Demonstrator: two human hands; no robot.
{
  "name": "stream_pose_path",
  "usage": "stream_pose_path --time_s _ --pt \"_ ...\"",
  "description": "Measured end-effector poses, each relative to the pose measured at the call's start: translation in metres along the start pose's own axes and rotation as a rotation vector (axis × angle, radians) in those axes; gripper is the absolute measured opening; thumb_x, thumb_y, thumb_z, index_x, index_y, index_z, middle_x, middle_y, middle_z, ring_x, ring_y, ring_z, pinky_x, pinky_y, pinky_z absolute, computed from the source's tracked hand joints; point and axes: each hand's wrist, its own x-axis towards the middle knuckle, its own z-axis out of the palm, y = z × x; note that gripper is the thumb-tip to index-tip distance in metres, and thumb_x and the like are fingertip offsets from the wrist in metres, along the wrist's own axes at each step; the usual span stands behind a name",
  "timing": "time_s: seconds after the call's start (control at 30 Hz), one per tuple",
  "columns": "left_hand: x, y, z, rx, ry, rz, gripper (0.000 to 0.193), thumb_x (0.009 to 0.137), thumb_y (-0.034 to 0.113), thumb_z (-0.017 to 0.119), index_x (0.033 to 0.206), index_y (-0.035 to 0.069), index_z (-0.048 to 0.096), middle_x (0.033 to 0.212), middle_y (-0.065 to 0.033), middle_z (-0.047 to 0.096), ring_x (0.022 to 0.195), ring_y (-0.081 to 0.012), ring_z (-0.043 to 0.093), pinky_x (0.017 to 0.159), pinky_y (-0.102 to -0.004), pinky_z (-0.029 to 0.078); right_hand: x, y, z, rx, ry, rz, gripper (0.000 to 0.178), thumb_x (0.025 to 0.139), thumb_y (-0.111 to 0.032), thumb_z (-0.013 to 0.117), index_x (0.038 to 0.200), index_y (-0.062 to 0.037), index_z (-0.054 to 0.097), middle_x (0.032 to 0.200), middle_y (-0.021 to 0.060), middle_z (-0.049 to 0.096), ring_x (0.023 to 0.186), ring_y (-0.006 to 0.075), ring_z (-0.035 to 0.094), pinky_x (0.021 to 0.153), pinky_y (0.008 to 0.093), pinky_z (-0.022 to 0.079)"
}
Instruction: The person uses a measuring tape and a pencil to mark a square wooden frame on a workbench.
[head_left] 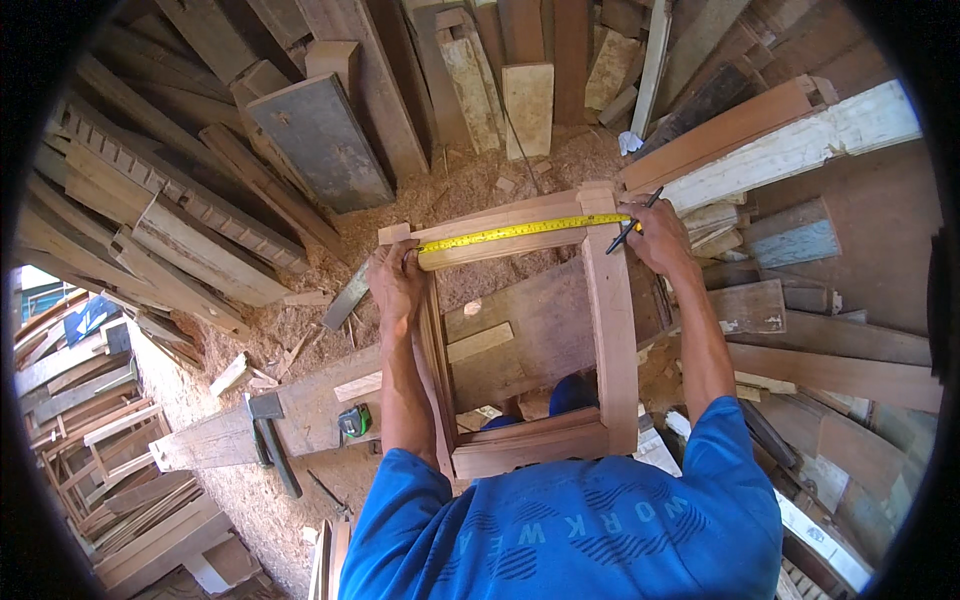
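A yellow measuring tape (510, 232) is stretched across the far rail of a wooden frame (618, 350). At the frame's far left corner, my left hand (397, 285) is closed with its fingertips on one end of the tape. My right hand (660, 238) is at the far right corner, with a dark pen (634, 222) between its fingers, sticking out past the knuckles. The tape's other end runs to the fingers of this hand. Whether they also grip a tape case is hidden. The frame's open middle shows boards beneath it.
Left of the frame, a hammer-like tool (268, 440) with a dark handle and a green-and-black tape measure (354, 421) lie on a wide plank (215, 440). Stacked boards (180, 235) crowd the left, and more timber (790, 150) fills the right. Wood shavings (440, 190) cover the ground.
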Motion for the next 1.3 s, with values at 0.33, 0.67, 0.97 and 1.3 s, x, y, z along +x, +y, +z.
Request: stream_pose_path --time_s 0.33,0.67,0.97,1.3 --pt "-0.012 -0.010 0.001 -0.079 0.066 0.056 0.010 0.088 0.007 0.069 0.094 0.015 0.070 0.094 -0.0063 0.073 0.090 -0.0335 0.059 0.086 -0.0443 0.043 -0.047 -0.061 0.018 0.047 -0.019 -0.112 0.046 0.079 -0.010 0.077 0.125 -0.0113 0.070 0.131 0.0145 0.064 0.123 0.0367 0.057 0.105 0.0454 0.048" --pt "-0.015 -0.008 0.001 -0.063 -0.022 0.106 0.008 0.091 0.014 0.070 0.095 0.021 0.071 0.099 0.0004 0.074 0.091 -0.0286 0.058 0.085 -0.0436 0.042 -0.061 -0.063 0.043 0.101 0.020 -0.057 0.050 0.082 -0.011 0.078 0.131 -0.0121 0.068 0.136 0.0149 0.059 0.129 0.0345 0.053 0.108 0.0459 0.046" --pt "-0.008 -0.005 0.004 -0.074 0.024 0.012 0.006 0.091 0.012 0.069 0.095 0.016 0.071 0.097 -0.0036 0.072 0.092 -0.0315 0.062 0.084 -0.0454 0.044 -0.032 -0.049 0.028 0.117 0.107 -0.073 0.045 0.081 -0.011 0.077 0.126 -0.0111 0.069 0.128 0.0168 0.063 0.120 0.0383 0.057 0.104 0.0467 0.048" --pt "0.015 0.009 -0.002 -0.181 -0.104 -0.260 0.011 0.092 0.016 0.069 0.097 0.009 0.076 0.095 -0.0159 0.074 0.089 -0.0363 0.071 0.081 -0.0441 0.054 -0.003 -0.028 0.038 0.097 0.179 -0.129 0.042 0.082 -0.009 0.074 0.124 -0.0112 0.071 0.133 0.0168 0.064 0.121 0.0389 0.057 0.103 0.0473 0.050"
